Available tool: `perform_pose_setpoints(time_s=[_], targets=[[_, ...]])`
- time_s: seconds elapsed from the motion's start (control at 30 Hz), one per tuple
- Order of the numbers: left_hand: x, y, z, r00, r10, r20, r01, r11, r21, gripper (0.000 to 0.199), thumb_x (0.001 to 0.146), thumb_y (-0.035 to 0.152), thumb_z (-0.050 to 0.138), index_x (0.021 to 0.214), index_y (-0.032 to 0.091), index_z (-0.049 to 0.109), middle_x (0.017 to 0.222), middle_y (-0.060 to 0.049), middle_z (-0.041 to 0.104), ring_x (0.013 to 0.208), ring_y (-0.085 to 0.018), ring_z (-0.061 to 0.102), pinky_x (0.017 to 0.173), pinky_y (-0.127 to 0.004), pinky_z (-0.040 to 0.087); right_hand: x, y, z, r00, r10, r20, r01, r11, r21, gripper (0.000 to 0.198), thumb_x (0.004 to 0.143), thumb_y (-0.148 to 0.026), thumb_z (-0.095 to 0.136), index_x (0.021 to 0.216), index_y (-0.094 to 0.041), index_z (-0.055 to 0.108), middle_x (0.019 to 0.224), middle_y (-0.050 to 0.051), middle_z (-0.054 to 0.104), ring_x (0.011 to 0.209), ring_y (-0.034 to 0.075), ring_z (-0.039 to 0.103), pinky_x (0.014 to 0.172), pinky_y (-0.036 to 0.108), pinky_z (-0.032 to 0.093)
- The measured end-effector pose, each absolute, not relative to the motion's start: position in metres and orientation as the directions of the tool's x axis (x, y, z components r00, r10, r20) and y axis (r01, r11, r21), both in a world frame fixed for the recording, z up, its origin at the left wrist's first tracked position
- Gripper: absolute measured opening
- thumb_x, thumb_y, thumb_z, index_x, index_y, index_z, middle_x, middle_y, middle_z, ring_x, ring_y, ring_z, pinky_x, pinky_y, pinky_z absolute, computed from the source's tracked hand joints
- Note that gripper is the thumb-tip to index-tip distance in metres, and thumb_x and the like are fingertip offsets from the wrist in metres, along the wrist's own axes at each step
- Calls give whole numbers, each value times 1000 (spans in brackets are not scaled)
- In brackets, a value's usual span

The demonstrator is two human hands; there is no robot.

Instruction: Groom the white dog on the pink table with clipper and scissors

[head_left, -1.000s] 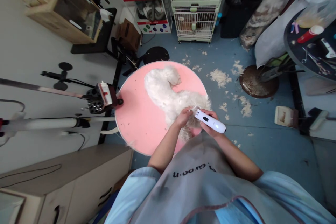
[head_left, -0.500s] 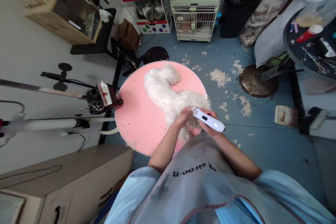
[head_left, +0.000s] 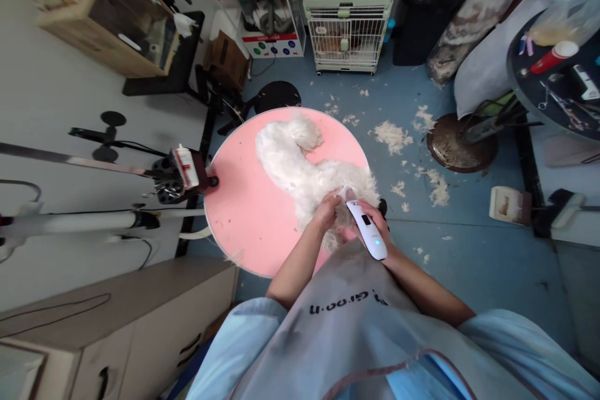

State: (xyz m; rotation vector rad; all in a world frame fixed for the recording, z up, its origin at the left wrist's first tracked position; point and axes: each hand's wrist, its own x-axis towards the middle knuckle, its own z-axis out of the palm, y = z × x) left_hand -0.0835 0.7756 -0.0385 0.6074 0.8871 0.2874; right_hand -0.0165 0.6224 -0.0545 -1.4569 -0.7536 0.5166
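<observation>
A white, fluffy dog (head_left: 285,156) lies curved across the round pink table (head_left: 234,200). My right hand (head_left: 379,220) is wrapped round a white hair clipper (head_left: 368,232) whose small light glows blue-green. The clipper's head end meets a pale pinkish part of the dog between my hands; whether it is an ear or a paw, I cannot make out. My left hand (head_left: 327,209) is closed, its fingertips pinching the dog at that same spot. Fur and fingers partly hide the contact.
Clumps of cut fur (head_left: 392,136) lie on the blue floor. A tool holder (head_left: 187,169) stands at the table's left edge. To the right, a dark round tray (head_left: 534,81) carries scissors and a red tube. White cages (head_left: 349,44) and a black bin (head_left: 431,12) stand behind.
The clipper has swung so its rear end points more toward my body, and its light now shows. My right hand has turned with it. My left hand stays nearly in place.
</observation>
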Motion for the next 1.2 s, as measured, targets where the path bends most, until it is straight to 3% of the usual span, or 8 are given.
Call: perform_pose_setpoints(time_s=[0.23,0.5,0.67,1.03,1.2], targets=[[-88,770,-37,582,511,-633,-11,783,622,30,59,27,71,87,16,65,72,0,66,64,-14,59,68,-28,45,-21,627,-55,620,729,290,357,67,-932,54,75,-23,81,121,-31,55,139,6,62,125,29,63,100,53,57],[-88,767,-37,608,501,-616,-25,788,615,27,60,25,68,85,16,65,74,-1,65,66,-14,57,68,-27,44,-21,632,-64,666,708,236,274,62,-960,51,74,-26,81,118,-30,56,140,6,61,125,30,63,102,53,56],[-89,765,-37,616,496,-613,-40,796,604,28,59,25,70,85,16,64,73,-1,65,64,-13,57,67,-26,43,-19,633,-62,652,705,281,340,59,-939,52,69,-25,85,114,-30,58,133,6,65,121,29,65,100,50,57],[-91,765,-40,612,485,-625,-37,807,590,27,61,22,69,87,15,65,74,-1,66,64,-13,57,65,-25,42,-17,638,-59,635,673,378,444,82,-892,44,77,-26,79,115,-29,56,132,6,65,117,27,67,92,48,60],[-90,765,-38,631,498,-596,-55,794,605,26,60,23,72,83,14,65,74,-1,66,64,-13,58,64,-25,43,-15,638,-62,566,721,400,501,86,-861,43,81,-28,76,119,-26,54,135,8,64,120,28,65,94,43,60]])
